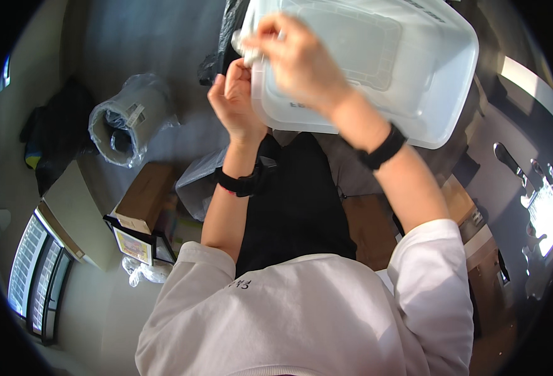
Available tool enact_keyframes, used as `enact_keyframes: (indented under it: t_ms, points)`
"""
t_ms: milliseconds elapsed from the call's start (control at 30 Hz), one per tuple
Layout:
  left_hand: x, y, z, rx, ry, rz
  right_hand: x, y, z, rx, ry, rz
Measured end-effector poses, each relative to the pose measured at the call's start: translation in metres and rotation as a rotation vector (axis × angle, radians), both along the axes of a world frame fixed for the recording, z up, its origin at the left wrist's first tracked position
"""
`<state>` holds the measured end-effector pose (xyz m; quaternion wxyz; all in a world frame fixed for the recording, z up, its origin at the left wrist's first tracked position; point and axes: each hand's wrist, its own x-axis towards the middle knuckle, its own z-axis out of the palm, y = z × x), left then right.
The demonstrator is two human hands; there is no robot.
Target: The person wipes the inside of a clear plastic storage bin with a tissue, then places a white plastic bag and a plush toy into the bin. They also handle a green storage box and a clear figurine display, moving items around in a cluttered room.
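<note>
A translucent plastic storage bin lies before me with its inside in view and dark writing on it. At its left rim my right hand, blurred by motion, pinches a small whitish item, perhaps a crumpled cloth or wipe. Just below that item is my left hand, palm turned up and fingers curled at the bin's rim. Whether its fingertips hold the rim or the item is hidden. Black bands circle both wrists.
A plastic-wrapped roll lies to the left, with a cardboard box and a framed picture below it. Black plastic is beside the bin's left rim. Another cardboard box stands right of my legs.
</note>
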<state>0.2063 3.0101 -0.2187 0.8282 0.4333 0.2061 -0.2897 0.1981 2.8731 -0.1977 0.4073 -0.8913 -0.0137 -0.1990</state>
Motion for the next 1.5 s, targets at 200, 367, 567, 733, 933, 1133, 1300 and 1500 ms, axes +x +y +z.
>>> enact_keyframes:
  t_ms: [200, 367, 567, 733, 933, 1133, 1300, 1500]
  points:
    - [0.003, 0.005, 0.004, -0.125, 0.049, -0.241, -0.085, 0.041, 0.007, 0.203, 0.166, 0.1]
    - [-0.007, -0.003, -0.003, 0.107, -0.143, -0.293, -0.152, -0.012, 0.021, -0.037, 0.232, 0.215]
    - [-0.009, -0.009, -0.011, 0.386, -0.355, -0.265, -0.235, -0.123, 0.056, -0.239, 0.388, -0.212]
    - [-0.009, -0.009, -0.016, 0.5, -0.467, -0.247, -0.139, -0.24, 0.042, -0.18, 0.018, -0.523]
    - [-0.011, -0.015, -0.01, 0.525, -0.434, -0.227, 0.053, -0.115, 0.002, 0.048, -0.22, -0.341]
    - [-0.011, -0.02, -0.003, 0.559, -0.435, -0.221, 0.003, -0.148, -0.013, 0.141, -0.027, -0.533]
    - [-0.011, -0.015, -0.009, 0.584, -0.444, -0.232, -0.139, -0.25, 0.011, 0.305, 0.21, -0.917]
    - [-0.009, -0.012, -0.01, 0.499, -0.451, -0.241, -0.246, -0.236, -0.005, -0.49, 0.473, -0.812]
